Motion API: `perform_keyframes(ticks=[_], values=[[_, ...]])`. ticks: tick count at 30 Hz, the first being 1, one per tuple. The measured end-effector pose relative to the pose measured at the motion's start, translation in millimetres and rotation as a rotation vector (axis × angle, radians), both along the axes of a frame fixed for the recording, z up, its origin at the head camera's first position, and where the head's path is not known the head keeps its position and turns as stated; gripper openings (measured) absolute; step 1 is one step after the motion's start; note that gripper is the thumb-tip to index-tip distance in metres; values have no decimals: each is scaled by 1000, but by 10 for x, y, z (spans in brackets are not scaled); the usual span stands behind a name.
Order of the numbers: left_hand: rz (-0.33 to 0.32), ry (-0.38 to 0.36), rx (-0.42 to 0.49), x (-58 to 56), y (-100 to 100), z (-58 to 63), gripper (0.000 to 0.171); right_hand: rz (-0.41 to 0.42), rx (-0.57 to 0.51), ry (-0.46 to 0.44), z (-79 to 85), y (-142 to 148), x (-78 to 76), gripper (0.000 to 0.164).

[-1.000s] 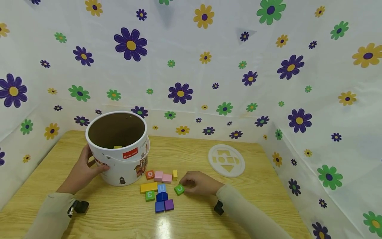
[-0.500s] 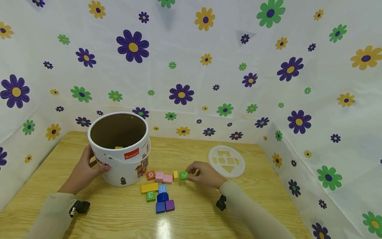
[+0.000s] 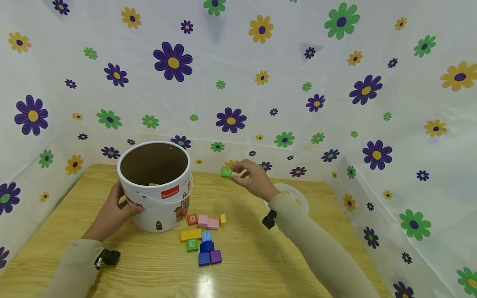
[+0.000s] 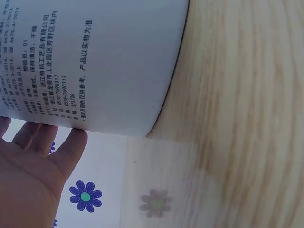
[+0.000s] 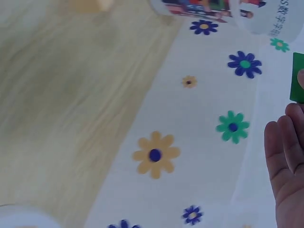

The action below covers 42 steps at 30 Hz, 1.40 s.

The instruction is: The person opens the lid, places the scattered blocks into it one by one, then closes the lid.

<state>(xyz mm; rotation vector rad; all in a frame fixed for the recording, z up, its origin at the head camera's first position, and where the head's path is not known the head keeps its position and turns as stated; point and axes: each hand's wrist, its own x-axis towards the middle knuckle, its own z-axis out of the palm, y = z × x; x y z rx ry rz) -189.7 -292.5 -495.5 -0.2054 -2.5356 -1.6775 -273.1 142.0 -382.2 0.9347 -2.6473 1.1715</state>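
A large white bucket with printed pictures and a wire handle stands at the left of the table. My left hand grips its left side, thumb on the front; the left wrist view shows fingers against the printed wall. Raised above the table to the right of the bucket, my right hand pinches a green letter block between thumb and fingers. That green block is partly cut off in the right wrist view. A yellow block shows inside the bucket.
Several coloured blocks lie grouped before the bucket: a red 0 block, pink blocks, yellow, green 3, blue and purple. A white stencil disc lies partly behind my right wrist. Flowered cloth walls enclose the table.
My right hand has picked the green block off the table and lifted it up and away, past the small yellow block. The left hand stays on the bucket.
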Motion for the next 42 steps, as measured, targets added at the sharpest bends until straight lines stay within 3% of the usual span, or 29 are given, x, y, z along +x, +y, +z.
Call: perform_keyframes(ticks=[10,15,22,33,42], values=[[7,3,-1,-12,5,-30,112,-2,-94,138,284,-700,-71,29],[12,-16,-1,6,4,-36,112,40,-113,132,343,-1000,-28,29],[18,-19,-3,39,2,-8,110,87,-21,111,380,-1261,32,34],[18,-28,8,1,-3,-9,113,146,30,141,371,-1366,67,34],[11,-21,5,19,7,20,111,120,-67,155,281,-1010,69,36]])
